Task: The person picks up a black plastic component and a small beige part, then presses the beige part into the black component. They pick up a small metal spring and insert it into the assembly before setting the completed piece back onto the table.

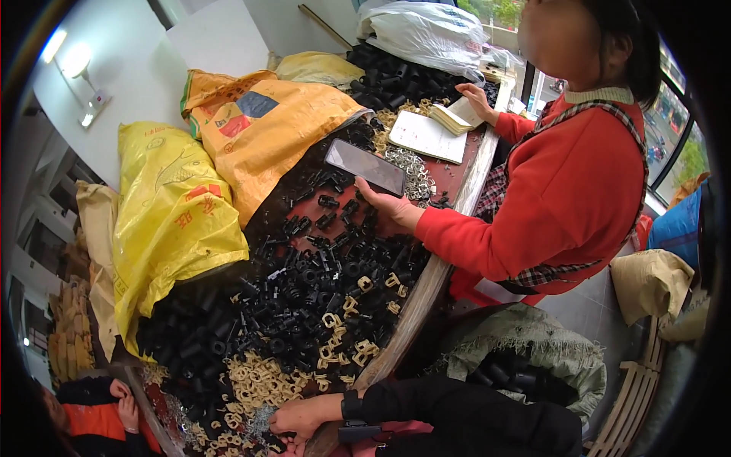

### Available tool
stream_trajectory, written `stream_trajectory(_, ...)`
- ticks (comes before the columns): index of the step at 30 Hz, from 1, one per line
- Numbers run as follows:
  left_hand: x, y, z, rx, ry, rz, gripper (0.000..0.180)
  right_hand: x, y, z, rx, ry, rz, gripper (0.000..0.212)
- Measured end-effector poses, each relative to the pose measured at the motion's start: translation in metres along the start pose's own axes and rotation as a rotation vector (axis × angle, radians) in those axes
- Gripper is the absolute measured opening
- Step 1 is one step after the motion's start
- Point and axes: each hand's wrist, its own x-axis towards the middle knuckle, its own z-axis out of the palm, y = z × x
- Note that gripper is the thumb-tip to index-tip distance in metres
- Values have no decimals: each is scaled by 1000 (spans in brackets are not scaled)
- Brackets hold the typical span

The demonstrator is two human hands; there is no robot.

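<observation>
At the lower edge, my right hand (304, 416), with a black band at the wrist, is bent over the table beside a heap of beige plastic clips (263, 385). Its fingers are curled together, and a small dark piece seems to be at the fingertips, too small to name. Just below it my left hand (291, 449) shows only in part, cut off by the picture's edge, its fingers hidden. Small silvery metal pieces (263, 421) lie by my fingers. Black plastic fittings (297, 293) are heaped beyond, with more beige clips scattered over them.
A co-worker in red stands at the right, one hand under a phone (365, 166), the other at an open notebook (430, 137). Yellow (171, 221) and orange (266, 129) sacks lie along the far side. Another person sits lower left. A woven sack (525, 343) holds black parts beside the wooden table edge (403, 324).
</observation>
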Motion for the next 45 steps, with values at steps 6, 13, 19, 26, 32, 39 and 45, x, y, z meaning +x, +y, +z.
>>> stream_trajectory(6,0,-8,-17,-99,-30,76,45,0,0,-6,-23,-44,6,30)
stream_trajectory(13,3,-8,-13,-206,-147,184,38,1,-5,-14,-18,-8,36,32)
stream_trajectory(19,11,-28,-60,-370,-257,117,38,6,-6,-12,22,21,34,34)
stream_trajectory(26,6,-28,-51,-429,31,145,26,5,-4,-12,15,37,35,33)
stream_trajectory(32,7,-34,-65,-461,-67,166,25,10,-7,-9,39,56,59,32)
stream_trajectory(39,7,-38,-73,-507,-61,156,28,11,-6,-6,7,91,79,30)
stream_trajectory(45,6,-37,-71,-506,-76,162,29,11,-8,-4,7,104,85,30)
